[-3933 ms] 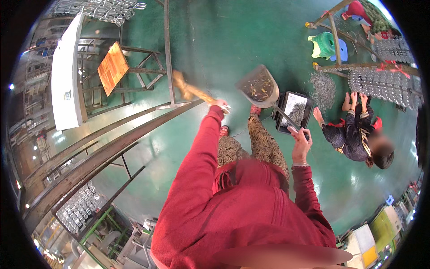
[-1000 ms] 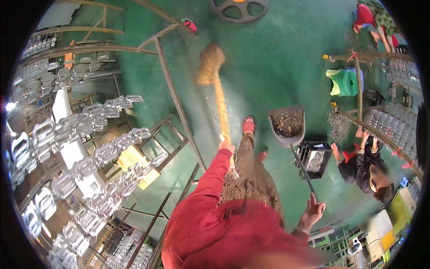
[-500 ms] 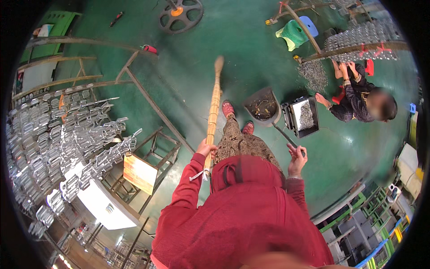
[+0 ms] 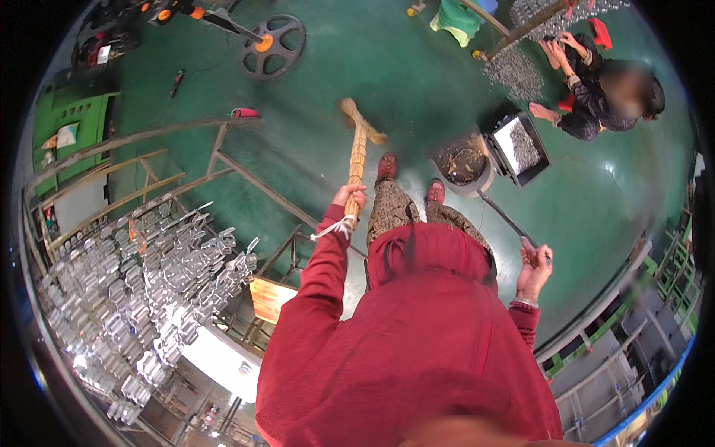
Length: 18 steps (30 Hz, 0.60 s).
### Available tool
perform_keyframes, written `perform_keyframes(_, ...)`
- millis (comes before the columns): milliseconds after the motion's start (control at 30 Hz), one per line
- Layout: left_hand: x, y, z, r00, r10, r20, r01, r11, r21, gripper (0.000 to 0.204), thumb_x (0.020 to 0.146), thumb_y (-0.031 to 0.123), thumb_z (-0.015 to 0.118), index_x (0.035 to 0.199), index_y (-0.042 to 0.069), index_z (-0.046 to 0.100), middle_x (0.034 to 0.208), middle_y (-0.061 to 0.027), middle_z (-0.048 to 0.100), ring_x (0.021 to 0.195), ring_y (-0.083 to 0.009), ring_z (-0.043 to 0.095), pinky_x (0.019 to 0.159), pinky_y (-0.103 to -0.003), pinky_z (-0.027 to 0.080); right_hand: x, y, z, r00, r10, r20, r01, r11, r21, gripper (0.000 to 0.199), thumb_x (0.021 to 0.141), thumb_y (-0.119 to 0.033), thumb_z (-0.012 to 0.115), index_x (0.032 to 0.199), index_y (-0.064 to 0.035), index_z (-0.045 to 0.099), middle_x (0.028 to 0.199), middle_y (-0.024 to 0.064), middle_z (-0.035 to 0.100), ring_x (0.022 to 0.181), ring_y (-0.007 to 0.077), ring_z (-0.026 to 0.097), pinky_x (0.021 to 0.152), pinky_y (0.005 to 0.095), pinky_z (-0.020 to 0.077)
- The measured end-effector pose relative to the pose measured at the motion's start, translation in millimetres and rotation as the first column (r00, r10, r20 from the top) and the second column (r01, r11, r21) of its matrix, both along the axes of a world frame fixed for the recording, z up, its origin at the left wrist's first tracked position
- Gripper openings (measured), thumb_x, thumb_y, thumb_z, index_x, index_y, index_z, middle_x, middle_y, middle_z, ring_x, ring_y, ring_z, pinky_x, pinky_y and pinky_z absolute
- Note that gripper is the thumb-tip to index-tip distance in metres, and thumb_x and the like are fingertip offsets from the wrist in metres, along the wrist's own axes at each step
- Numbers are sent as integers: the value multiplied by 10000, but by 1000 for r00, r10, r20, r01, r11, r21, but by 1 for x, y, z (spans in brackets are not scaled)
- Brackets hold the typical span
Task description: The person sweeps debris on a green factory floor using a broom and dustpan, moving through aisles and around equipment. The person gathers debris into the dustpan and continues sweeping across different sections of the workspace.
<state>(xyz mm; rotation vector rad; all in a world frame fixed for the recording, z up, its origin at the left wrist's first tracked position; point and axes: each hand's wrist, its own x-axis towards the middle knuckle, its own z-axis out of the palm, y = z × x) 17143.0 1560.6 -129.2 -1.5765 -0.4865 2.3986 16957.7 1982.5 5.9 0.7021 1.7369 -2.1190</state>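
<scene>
In the head view, the left hand (image 4: 348, 197) is wrapped tight around the top of the long straw-bristled broom with a wooden handle (image 4: 358, 149), which runs toward twelve o'clock, its bristle head resting on the glossy green floor (image 4: 313, 89) beside the person's red shoes (image 4: 386, 165). The right hand (image 4: 533, 262), at about three o'clock from the red-jacketed body, is curled around the thin metal handle of the grey long-handled dustpan (image 4: 463, 162), whose pan sits on the floor holding debris, just beside a black tray of small metal parts (image 4: 519, 147). A seated person in dark clothes (image 4: 596, 82) works at two o'clock, and a rack of shiny metal castings (image 4: 149, 276) fills the nine o'clock side.
</scene>
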Motion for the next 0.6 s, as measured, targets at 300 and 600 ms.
perform_keyframes(300,31,-5,108,605,-738,298,717,343,-607,530,675,-35,514,1096,134,242,587,-52,397,397,-113,385,320,-284,353,-35,6,138,922,-369,114,385,902,-197,234,847,-249,505,744,-39,499,951,250,559,1090,342,435,790,384,393)
perform_keyframes(600,2,-12,59,258,-959,-120,779,280,-560,225,691,-16,510,879,25,394,530,-42,453,353,-103,392,325,-283,369,-36,22,185,938,-319,-137,239,878,-414,282,843,-215,508,667,5,504,894,183,550,1098,315,394,811,386,359)
